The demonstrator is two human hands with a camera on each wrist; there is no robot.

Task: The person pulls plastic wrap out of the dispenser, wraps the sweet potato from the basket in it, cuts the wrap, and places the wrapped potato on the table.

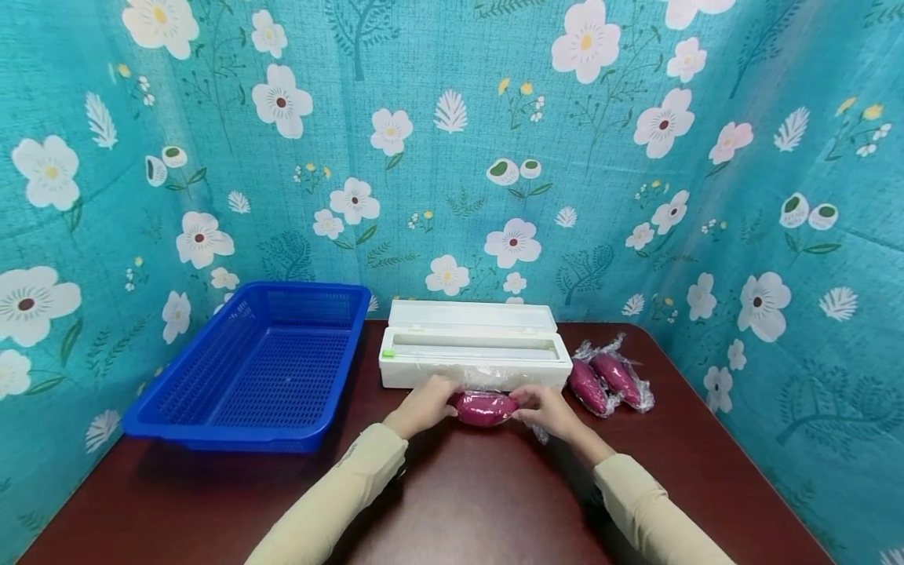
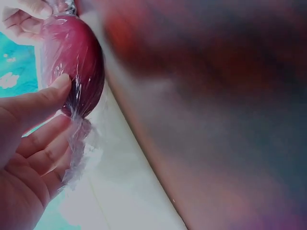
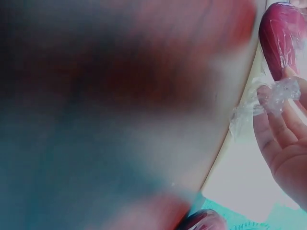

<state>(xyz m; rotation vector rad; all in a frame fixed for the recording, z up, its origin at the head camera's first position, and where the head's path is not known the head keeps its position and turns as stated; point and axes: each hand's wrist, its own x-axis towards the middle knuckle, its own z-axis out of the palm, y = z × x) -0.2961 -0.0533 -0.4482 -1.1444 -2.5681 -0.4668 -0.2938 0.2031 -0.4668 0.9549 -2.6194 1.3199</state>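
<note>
A smooth purple-red sweet potato [image 1: 485, 409] in clear plastic wrap is held up between both hands, just in front of a white cling-film box [image 1: 475, 372]. My left hand [image 1: 426, 406] grips its left end; in the left wrist view the thumb [image 2: 45, 100] presses the skin and the fingers lie behind the loose wrap [image 2: 82, 143]. On the other side, my right hand [image 1: 549, 410] pinches the right end, and crumpled film [image 3: 280, 96] bunches over those fingers in the right wrist view.
Two more wrapped sweet potatoes [image 1: 616, 378] lie on the dark table [image 1: 466, 502] to the right of the box. A blue plastic basket [image 1: 339, 377] stands on the left. The box's lid [image 1: 472, 315] is raised at the back, before a floral curtain [image 1: 452, 196].
</note>
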